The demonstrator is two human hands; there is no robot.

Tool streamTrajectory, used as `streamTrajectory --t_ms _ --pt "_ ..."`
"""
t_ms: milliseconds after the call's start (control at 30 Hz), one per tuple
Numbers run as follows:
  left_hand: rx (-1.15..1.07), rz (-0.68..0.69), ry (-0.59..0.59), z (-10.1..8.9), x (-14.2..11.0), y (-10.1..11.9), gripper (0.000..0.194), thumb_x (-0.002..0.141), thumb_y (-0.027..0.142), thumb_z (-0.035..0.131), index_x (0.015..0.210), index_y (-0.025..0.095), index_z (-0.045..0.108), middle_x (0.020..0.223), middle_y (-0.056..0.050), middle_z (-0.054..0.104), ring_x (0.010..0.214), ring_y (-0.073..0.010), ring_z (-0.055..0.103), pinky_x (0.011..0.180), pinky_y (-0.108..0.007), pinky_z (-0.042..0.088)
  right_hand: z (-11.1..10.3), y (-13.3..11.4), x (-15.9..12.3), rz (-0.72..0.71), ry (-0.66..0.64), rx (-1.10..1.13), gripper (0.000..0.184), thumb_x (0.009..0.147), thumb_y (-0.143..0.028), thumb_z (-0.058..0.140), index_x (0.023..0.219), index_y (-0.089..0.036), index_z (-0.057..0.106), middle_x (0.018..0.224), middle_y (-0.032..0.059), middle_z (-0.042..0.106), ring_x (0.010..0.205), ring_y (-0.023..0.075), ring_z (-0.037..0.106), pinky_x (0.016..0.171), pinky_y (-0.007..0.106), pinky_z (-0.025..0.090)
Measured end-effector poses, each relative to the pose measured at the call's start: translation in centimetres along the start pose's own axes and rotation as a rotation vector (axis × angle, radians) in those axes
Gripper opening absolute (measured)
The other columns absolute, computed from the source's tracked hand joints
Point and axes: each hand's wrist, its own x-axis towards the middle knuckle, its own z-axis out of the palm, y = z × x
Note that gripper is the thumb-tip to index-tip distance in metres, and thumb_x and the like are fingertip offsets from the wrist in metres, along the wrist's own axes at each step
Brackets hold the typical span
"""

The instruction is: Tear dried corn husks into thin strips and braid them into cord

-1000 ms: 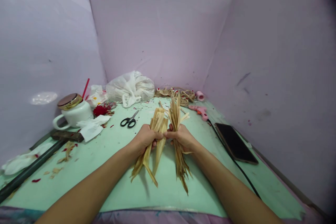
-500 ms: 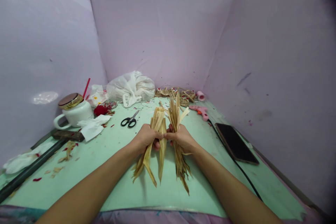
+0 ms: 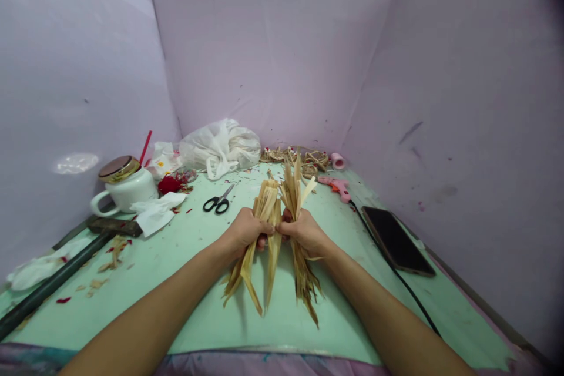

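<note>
Pale dried corn husks are held in two bunches above the middle of the table. My left hand is closed around the left bunch of corn husks, whose tips hang toward me. My right hand grips the darker, more frayed bunch of corn husks, which fans out above and below the fist. Between the two bunches, the thumbs meet at a single long husk strip. The fingers beneath the husks are partly hidden.
Black-handled scissors lie beyond my left hand. Leftward are a white mug, a tissue and a hammer. A plastic bag sits at the back. Rightward are a pink glue gun, its cord, and a phone.
Almost nothing differs. Both hands keep their hold on the corn husks, and the husks between the thumbs have shifted very slightly.
</note>
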Motion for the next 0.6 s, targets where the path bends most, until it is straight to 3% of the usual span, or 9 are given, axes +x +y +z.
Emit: streamTrajectory --t_ms 167,267,433,600 --pt "-0.032 0.013 0.049 0.2 0.0 0.0 0.004 0.053 0.009 0.057 0.056 0.01 0.055 0.036 0.002 0.045 0.028 -0.0071 0.035 0.027 -0.02 0.03 0.1 0.6 0.3 -0.029 0.033 0.023 0.013 0.052 -0.012 0.056 0.056 -0.016 0.045 0.049 -0.0062 0.044 0.045 0.0073 0.04 0.042 0.02 0.035" --pt "-0.078 -0.002 0.017 0.1 -0.1 0.2 0.007 0.055 0.011 0.059 0.06 0.01 0.056 0.038 0.003 0.045 0.03 -0.0064 0.034 0.029 -0.02 0.03 -0.1 0.2 0.1 -0.016 0.053 0.069 0.018 0.052 -0.014 0.06 0.055 -0.017 0.042 0.048 -0.0064 0.043 0.044 0.007 0.04 0.042 0.02 0.035" --pt "-0.137 -0.03 0.034 -0.3 0.0 0.3 0.016 0.055 0.016 0.066 0.062 0.012 0.053 0.041 0.005 0.043 0.033 -0.0053 0.036 0.032 -0.019 0.031 -0.2 -0.8 -0.2 0.06 0.066 0.263 0.036 0.044 -0.022 0.075 0.06 -0.017 0.043 0.057 -0.0034 0.051 0.053 0.0114 0.052 0.052 0.026 0.047" --pt "-0.149 -0.051 0.064 -0.6 0.6 0.0 0.015 0.056 0.014 0.065 0.061 0.013 0.051 0.039 0.006 0.041 0.032 -0.0044 0.033 0.031 -0.018 0.029 -0.5 -1.5 -0.4 0.121 0.088 0.416 0.042 0.044 -0.015 0.076 0.062 -0.018 0.038 0.054 -0.0067 0.047 0.051 0.0094 0.052 0.056 0.027 0.051"
